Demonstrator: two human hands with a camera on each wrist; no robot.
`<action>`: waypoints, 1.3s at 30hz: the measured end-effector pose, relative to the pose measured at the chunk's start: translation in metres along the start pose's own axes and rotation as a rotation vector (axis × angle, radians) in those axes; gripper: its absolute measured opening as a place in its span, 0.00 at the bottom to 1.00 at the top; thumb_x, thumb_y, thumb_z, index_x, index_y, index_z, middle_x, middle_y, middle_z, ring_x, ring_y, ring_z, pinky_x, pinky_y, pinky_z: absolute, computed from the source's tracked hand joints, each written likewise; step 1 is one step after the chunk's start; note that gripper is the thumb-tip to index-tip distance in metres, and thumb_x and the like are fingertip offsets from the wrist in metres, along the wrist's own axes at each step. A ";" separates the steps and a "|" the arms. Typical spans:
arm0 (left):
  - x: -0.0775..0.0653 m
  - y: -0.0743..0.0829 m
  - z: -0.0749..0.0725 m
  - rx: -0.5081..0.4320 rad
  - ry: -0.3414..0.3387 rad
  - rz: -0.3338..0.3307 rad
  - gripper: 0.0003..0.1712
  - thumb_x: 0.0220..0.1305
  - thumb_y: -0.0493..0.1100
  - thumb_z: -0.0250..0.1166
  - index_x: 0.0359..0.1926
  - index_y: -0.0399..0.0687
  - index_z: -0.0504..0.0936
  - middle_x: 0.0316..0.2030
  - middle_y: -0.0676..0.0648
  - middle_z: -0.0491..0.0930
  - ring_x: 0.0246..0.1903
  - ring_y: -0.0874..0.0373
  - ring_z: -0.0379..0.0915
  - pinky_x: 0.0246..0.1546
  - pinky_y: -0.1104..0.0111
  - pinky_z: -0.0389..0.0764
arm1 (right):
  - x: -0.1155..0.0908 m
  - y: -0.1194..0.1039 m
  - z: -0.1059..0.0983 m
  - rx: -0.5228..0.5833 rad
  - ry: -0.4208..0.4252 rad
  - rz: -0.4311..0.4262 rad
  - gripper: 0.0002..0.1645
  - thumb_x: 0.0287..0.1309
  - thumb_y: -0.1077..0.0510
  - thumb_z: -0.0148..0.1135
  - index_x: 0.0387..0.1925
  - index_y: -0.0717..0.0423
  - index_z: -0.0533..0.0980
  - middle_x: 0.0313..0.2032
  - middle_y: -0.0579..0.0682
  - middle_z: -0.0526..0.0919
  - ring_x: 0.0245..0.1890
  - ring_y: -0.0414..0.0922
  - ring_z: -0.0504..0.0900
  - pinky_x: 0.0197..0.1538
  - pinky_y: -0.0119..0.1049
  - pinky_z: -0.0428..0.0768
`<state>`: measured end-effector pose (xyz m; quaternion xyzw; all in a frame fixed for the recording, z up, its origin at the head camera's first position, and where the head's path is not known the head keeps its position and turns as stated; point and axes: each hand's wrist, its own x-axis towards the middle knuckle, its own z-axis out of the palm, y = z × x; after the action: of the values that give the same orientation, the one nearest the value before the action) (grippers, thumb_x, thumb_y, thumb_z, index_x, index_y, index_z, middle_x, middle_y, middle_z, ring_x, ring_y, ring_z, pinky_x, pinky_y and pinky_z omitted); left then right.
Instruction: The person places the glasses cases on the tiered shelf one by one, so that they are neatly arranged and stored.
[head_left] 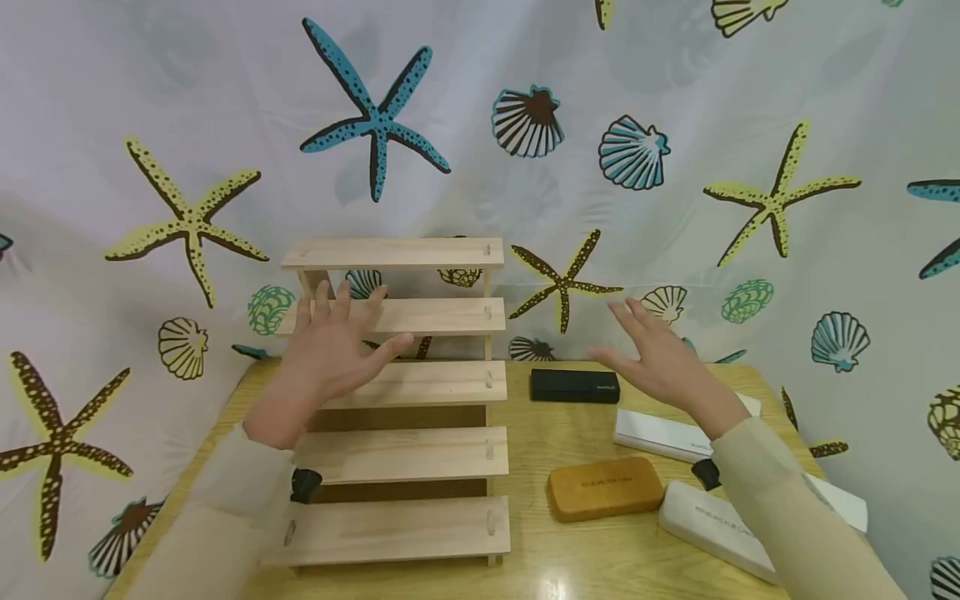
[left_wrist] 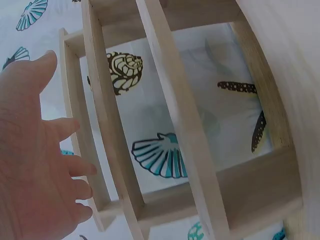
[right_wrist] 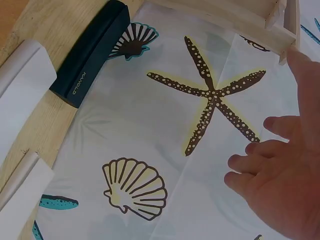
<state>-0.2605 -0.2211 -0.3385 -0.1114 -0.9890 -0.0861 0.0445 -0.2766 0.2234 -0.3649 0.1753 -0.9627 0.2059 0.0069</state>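
Note:
A pale wooden tiered rack (head_left: 405, 450) with several stepped shelves stands on the left of the table. My left hand (head_left: 333, 346) hovers over its upper shelves, fingers spread, holding nothing. In the left wrist view the hand (left_wrist: 45, 160) is beside the rack's slats (left_wrist: 175, 95); whether it touches them cannot be told. My right hand (head_left: 660, 354) is in the air to the right of the rack, fingers extended and holding nothing. Below it lie a black case (head_left: 574, 386), a white box (head_left: 660, 435), an orange-brown case (head_left: 604, 488) and a whitish case (head_left: 716, 527).
More white boxes (head_left: 840, 502) lie partly behind the right forearm. The wooden table (head_left: 540, 450) ends at a white curtain (head_left: 465, 183) printed with starfish and shells, which hangs behind and along both sides.

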 end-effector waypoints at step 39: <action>-0.017 -0.061 0.010 -0.034 0.030 -0.001 0.50 0.77 0.74 0.45 0.86 0.52 0.48 0.80 0.21 0.42 0.78 0.16 0.31 0.74 0.24 0.43 | -0.106 0.095 0.097 0.384 -0.067 0.046 0.40 0.60 0.44 0.78 0.70 0.54 0.76 0.69 0.57 0.79 0.68 0.63 0.78 0.69 0.63 0.75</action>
<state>-0.2590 -0.2819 -0.3601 -0.1104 -0.9867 -0.1047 0.0572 -0.2035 0.3013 -0.5002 0.1583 -0.9091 0.3801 -0.0634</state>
